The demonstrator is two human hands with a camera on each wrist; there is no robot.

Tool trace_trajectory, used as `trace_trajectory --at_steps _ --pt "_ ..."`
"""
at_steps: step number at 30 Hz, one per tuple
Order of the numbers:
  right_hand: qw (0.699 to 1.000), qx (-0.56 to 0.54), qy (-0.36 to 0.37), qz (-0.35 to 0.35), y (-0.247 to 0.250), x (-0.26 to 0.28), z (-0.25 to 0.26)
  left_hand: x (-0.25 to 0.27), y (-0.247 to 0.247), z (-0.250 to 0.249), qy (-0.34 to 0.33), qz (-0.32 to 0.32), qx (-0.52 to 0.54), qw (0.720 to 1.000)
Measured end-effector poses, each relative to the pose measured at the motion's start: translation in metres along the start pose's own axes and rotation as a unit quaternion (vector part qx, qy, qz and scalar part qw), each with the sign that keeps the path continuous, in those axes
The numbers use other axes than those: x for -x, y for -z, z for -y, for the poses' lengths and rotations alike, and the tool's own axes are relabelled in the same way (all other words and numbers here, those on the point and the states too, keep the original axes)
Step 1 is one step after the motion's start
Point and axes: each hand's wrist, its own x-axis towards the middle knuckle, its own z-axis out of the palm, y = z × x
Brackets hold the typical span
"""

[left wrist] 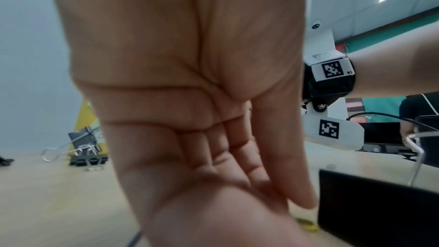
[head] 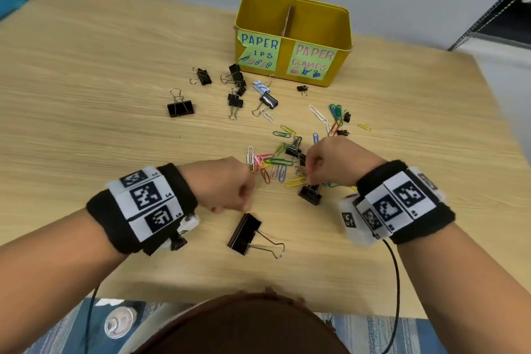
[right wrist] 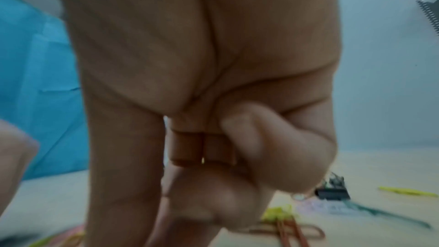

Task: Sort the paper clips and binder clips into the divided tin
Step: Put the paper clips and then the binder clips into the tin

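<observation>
The yellow divided tin [head: 283, 66] stands at the back, labelled for paper clips on the left and paper clamps on the right. A heap of coloured paper clips [head: 275, 164] lies between my hands. My left hand [head: 244, 204] points down at the table, thumb and fingers [left wrist: 308, 204] pinched together at a yellow paper clip [left wrist: 307, 226]. A large black binder clip [head: 244, 234] lies just beside it. My right hand [head: 311, 179] digs into the heap with curled fingers, pinching at a paper clip; the pinch itself is blurred. A small black binder clip [head: 310, 194] sits under that hand.
Several black binder clips [head: 235, 86] are scattered in front of the tin, and one more [head: 180, 108] lies further left. Loose paper clips [head: 334, 115] spread to the right. The wooden table [head: 86, 95] ends close to my body, and cables hang from both wrists.
</observation>
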Motion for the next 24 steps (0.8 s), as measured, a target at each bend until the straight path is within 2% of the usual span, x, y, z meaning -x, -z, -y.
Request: trace_trajectory --at_steps 2,4,7,9,11,13,16,19,21,24 --pt "1.0 0.003 0.005 0.013 -0.009 -0.005 0.003 -0.006 -0.003 -0.006 0.005 0.016 -0.007 1.0" --pt "0.999 -0.025 0.014 -0.03 -0.013 -0.009 0.005 -0.013 -0.002 -0.013 0.001 -0.001 -0.011 1.0" --pt "0.993 -0.074 0.004 -0.094 -0.008 -0.008 0.001 -0.023 0.007 -0.019 -0.019 -0.075 -0.05 0.996" --pt "0.989 -0.1 -0.008 -0.106 -0.003 -0.001 -0.006 -0.03 0.014 -0.019 -0.032 -0.129 -0.062 0.989" --pt "0.991 -0.095 -0.021 -0.088 -0.003 0.005 -0.013 -0.037 0.02 -0.021 -0.04 -0.166 -0.055 0.984" --pt "0.997 -0.051 -0.035 -0.036 -0.008 0.008 -0.016 -0.042 0.023 -0.028 -0.058 -0.189 -0.057 0.979" --pt "0.998 -0.007 -0.055 0.037 -0.019 0.009 -0.017 -0.049 0.02 -0.043 -0.089 -0.198 -0.068 0.974" --pt "0.995 -0.004 -0.063 0.072 -0.018 0.014 -0.019 -0.057 0.013 -0.055 -0.095 -0.197 -0.112 0.969" --pt "0.995 -0.032 -0.069 0.063 -0.013 0.017 -0.022 -0.061 0.009 -0.06 -0.093 -0.201 -0.155 0.963" --pt "0.995 -0.073 -0.066 -0.02 -0.012 0.014 -0.026 -0.065 0.008 -0.064 -0.092 -0.21 -0.198 0.953"
